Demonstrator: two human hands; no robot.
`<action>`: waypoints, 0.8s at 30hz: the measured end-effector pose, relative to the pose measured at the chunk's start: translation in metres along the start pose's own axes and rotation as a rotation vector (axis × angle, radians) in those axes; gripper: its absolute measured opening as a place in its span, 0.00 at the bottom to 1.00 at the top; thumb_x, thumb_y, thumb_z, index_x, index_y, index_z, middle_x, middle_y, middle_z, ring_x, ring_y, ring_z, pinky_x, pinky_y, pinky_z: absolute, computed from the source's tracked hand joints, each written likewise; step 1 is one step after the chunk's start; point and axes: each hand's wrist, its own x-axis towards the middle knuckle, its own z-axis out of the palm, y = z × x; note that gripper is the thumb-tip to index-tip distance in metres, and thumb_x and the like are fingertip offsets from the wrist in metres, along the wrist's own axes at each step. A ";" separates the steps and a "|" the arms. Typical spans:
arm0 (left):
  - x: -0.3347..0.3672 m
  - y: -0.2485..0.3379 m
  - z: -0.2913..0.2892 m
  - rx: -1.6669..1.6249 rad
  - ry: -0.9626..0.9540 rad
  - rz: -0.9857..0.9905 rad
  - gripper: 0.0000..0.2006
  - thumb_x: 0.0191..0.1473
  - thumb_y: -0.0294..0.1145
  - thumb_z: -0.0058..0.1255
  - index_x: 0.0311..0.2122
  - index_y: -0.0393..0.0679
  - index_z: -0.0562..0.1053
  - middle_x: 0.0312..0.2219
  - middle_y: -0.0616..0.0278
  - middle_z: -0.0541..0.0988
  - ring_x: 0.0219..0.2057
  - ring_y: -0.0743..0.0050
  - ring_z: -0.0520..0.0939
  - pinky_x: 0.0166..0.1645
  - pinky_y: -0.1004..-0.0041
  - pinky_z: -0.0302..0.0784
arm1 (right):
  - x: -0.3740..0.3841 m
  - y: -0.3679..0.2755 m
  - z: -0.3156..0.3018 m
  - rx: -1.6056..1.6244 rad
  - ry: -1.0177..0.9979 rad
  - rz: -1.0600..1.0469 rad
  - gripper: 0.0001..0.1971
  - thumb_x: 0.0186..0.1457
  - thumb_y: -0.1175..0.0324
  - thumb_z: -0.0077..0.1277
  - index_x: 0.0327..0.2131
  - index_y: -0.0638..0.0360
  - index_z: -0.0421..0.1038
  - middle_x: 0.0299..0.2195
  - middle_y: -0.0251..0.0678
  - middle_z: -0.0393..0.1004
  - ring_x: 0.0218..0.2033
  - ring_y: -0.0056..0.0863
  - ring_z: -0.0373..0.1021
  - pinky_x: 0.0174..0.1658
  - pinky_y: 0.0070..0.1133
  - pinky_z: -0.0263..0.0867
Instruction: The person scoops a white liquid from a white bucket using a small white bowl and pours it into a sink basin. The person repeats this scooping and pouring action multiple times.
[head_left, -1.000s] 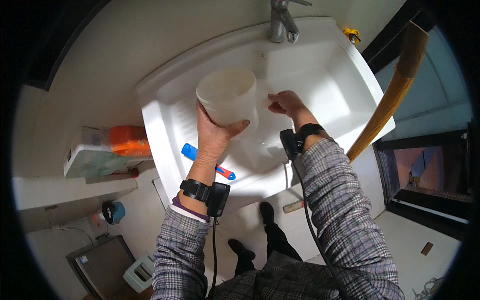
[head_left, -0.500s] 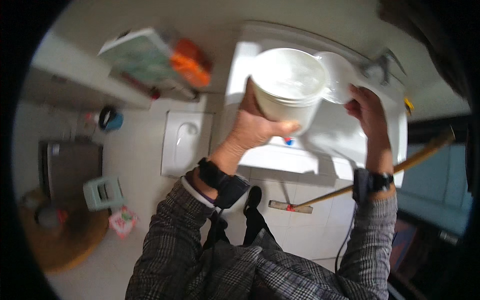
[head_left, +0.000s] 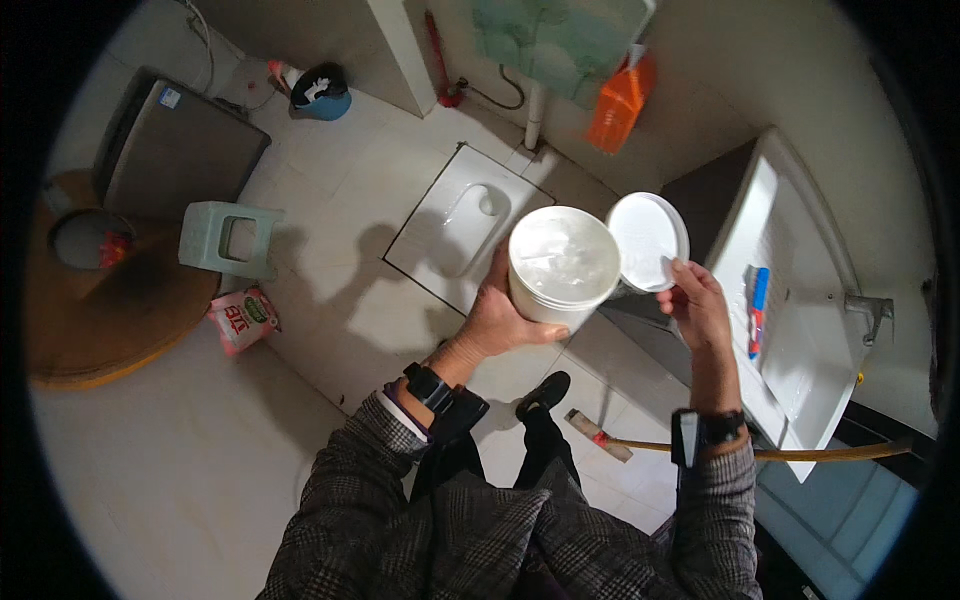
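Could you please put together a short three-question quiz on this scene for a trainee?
1. True or false: the lid is sealed on the white bucket.
2. Which hand holds the bucket? A) left hand B) right hand C) neither
3. Fill in: the green plastic stool stands on the tiled ____.

Key
1. False: the lid is off, held beside the bucket's rim by the right hand.
2. A: the left hand grips the bucket's side from below.
3. floor
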 end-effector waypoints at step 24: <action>0.078 -0.122 -0.259 -0.054 0.401 -0.189 0.52 0.29 0.28 0.72 0.60 0.43 0.50 0.53 0.53 0.66 0.55 0.61 0.71 0.60 0.61 0.70 | 0.290 0.035 0.138 -0.674 0.587 -0.005 0.16 0.59 0.60 0.55 0.39 0.64 0.69 0.29 0.39 0.78 0.29 0.22 0.77 0.31 0.21 0.75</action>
